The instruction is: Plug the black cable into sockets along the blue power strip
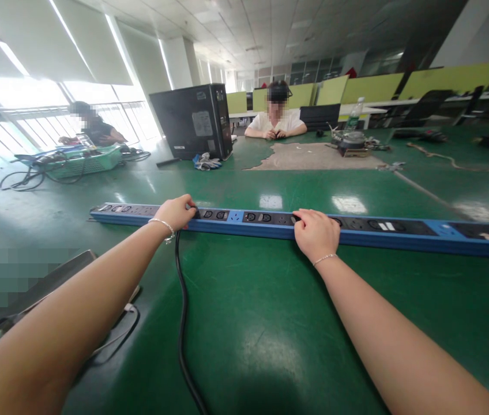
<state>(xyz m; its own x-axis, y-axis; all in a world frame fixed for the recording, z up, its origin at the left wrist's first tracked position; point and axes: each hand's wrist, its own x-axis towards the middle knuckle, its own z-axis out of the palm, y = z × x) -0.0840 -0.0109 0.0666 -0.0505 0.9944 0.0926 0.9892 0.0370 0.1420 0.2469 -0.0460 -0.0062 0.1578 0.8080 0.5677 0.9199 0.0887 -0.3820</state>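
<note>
Two bare forearms [378, 323], each with a thin silver bracelet at the wrist, stretch over a glossy green tabletop [244, 357] toward a long blue power strip with black socket panels [236, 218]. The strip lies face up across the middle of the table, running from left of the hands to the right edge of view. The left hand [174, 213] rests at the strip left of centre, fingers bent nearly closed, the fingertips against a small dark piece on the socket face; whether they grip it cannot be told. A thick black cable [183, 311] drops from beneath that hand toward the bottom edge. The right hand [317, 231] lies over the strip right of centre, its fingers curled, their tips partly hidden; a firm hold cannot be confirmed.

Near the left forearm sits a dark flat object [49, 285], partly blurred out. Farther back, a pale green plastic basket [97, 163] holds tangled cords beside a black computer tower [188, 122], with a crumpled blue-and-white glove [206, 162] at its base. A person in a white top [275, 124] sits across the table, near a clear plastic bottle [355, 113]; another person in dark clothing [97, 132] sits at far left.
</note>
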